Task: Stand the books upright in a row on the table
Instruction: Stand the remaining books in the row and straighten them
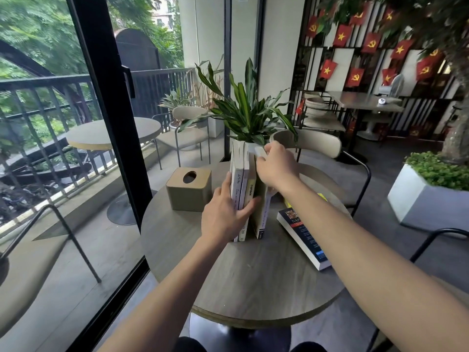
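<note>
Books: four upright books [247,191] stand mid-frame on the round bench [253,280]. Left hand [225,212] clasps the left ones; right hand [276,168] pinches the rightmost's top. Two flat books [303,233] lie right. One tissue box [189,189], left, contents unseen.

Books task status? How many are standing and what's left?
Done: about three books stand upright in a row mid-table. In hand: the left hand braces that row while the right hand grips the top of one more book, set against the row. Left: a dark-covered book lies flat on the round table, with a yellow one partly hidden behind the right forearm.
</note>
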